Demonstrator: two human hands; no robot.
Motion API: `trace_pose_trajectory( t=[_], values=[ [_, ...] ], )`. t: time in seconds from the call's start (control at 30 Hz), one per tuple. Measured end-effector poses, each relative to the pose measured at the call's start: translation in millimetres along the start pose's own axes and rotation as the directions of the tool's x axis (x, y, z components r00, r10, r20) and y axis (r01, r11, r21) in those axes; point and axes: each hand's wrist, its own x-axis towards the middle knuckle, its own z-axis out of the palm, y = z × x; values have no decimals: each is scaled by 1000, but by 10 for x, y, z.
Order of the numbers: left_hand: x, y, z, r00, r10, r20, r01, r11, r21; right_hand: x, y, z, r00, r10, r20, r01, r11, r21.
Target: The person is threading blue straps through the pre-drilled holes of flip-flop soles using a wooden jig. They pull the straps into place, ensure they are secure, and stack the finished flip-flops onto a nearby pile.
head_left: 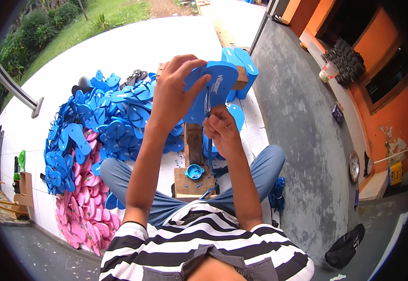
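Raised before me is a blue flip-flop sole (pixel 225 77), gripped along its left edge by my left hand (pixel 178 89), thumb across its face. A thin looped metal tool (pixel 207 99) lies against the sole. My right hand (pixel 221 129) is closed in a pinch at the tool's lower end, just under the sole. A narrow blue strap (pixel 210 152) hangs below those fingers; how it joins the tool is hidden. Beneath my hands, a small blue bowl (pixel 195 172) with bits in it sits on a wooden block (pixel 181 182).
A big heap of blue flip-flops (pixel 115 112) lies left, with pink flip-flops (pixel 84 201) nearer. Stacked blue soles (pixel 246 70) stand beyond my hands by a wooden stand (pixel 193 145). A bundle of blue straps (pixel 277 192) is beside my right knee. A black cap (pixel 345 246) lies at right.
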Motion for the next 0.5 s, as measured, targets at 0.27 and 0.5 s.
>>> trace_pose_trajectory(
  t=[0.27,0.5],
  values=[
    [-62,90,29,1000,19,14,-18,999,-47,62,53,-50,999,40,28,-43,989,140],
    [-108,154,35,994,-85,74,90,994,-64,158,-48,-94,998,60,3,-60,994,93]
  ],
)
